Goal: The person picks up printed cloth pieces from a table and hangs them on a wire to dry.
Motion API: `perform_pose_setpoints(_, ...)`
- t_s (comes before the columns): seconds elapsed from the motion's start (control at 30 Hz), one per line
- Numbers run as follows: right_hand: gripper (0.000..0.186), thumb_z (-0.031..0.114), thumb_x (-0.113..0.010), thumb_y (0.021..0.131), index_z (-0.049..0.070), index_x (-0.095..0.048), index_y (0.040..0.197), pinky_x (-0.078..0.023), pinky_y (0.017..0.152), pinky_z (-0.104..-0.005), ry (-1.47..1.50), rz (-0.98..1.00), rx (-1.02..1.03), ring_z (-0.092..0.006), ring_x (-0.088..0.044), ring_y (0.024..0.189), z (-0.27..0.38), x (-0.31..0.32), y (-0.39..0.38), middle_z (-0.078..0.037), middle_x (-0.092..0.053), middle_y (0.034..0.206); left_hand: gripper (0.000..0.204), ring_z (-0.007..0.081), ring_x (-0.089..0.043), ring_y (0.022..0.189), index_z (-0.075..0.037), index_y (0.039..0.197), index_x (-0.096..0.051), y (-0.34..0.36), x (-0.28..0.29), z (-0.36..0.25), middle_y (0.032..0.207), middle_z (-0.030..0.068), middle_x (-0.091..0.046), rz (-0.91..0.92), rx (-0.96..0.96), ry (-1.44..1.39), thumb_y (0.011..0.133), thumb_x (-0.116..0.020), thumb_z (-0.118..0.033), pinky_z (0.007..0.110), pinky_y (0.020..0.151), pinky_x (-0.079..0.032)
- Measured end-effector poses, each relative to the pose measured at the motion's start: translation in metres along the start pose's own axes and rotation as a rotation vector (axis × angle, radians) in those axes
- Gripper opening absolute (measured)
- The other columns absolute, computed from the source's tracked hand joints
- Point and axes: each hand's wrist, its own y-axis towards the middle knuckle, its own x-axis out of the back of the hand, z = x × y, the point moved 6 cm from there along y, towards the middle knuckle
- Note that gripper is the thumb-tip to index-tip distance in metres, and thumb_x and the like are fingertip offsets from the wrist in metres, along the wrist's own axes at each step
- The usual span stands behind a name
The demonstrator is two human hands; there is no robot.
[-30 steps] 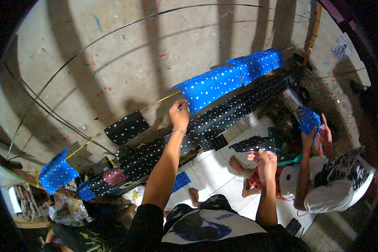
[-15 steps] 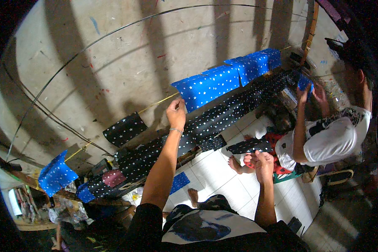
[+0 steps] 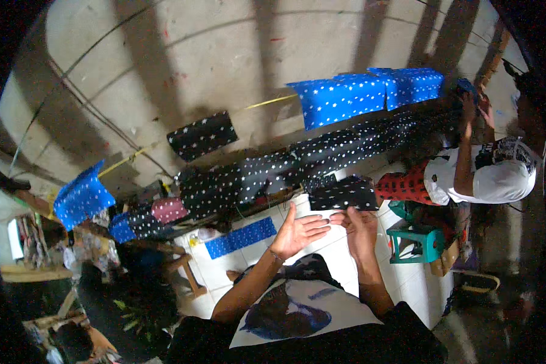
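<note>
Yellow cord (image 3: pixel 270 102) was our reference. Head view, the only one we had: right hand (image 3: pixel 360 233) was on our side of the cord, fingertips at the lower edge of a black starred sheet (image 3: pixel 344 194). Looked like a pinch on that edge; we couldn't see how tight. Left hand (image 3: pixel 300 232) was beside it, wide, palm up, nothing in it, fingertips close to the right hand's.

Over the cord: blue starred sheets (image 3: pixel 340 102) on its right stretch, one black sheet (image 3: pixel 203 134) left of middle, one blue sheet (image 3: pixel 84 195) at its left end. Below the cord ran a long black starred surface (image 3: pixel 249 179); nearer us than that, a blue starred piece (image 3: pixel 241 236) lay on the white tiles (image 3: pixel 406 282).

Risks, our judgement: edge-only pinch, so the held sheet could sag, crease or slip to the tiles. Black on black meant its outline could get lost against the long surface. Hung sheets could slide if the cord got bumped. Co-worker (image 3: pixel 503 182) had both hands up near the cord's right end; a tug there could shake everything.

Writing: nothing we could read. Our shirt (image 3: pixel 282 309) had a dark picture print, the co-worker's a dark pattern. We saw no brands or labels on the sheets.
</note>
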Motion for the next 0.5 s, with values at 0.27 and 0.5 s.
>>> perform_pose_setpoints(0.27, 0.021, 0.009, -0.054, 0.091, -0.009, -0.065, 0.090, -0.051, 0.076, -0.0292, -0.221, 0.493, -0.417, -0.0189, -0.066, 0.078, -0.083, -0.041, -0.048, -0.014, -0.069, 0.084, 0.075, 0.0302, -0.058, 0.109, -0.004, 0.127, -0.049, -0.083, 0.001, -0.068, 0.122, 0.0145, -0.057, -0.180, -0.525, -0.217, 0.087, -0.039, -0.066, 0.046, 0.096, -0.045)
perform_pose_setpoints(0.5, 0.028, 0.011, -0.064, 0.086, -0.001, -0.061, 0.111, -0.047, 0.087, -0.0293, -0.851, 0.852, 0.048, -0.0168, -0.060, 0.099, -0.092, -0.066, 0.047, -0.009, -0.065, 0.108, 0.073, 0.0307, -0.050, 0.119, -0.011, 0.135, -0.043, -0.189, 0.019, -0.084, 0.132, 0.0114, -0.050, -0.164, -0.823, -0.090, 0.087, -0.039, -0.065, 0.047, 0.100, -0.040)
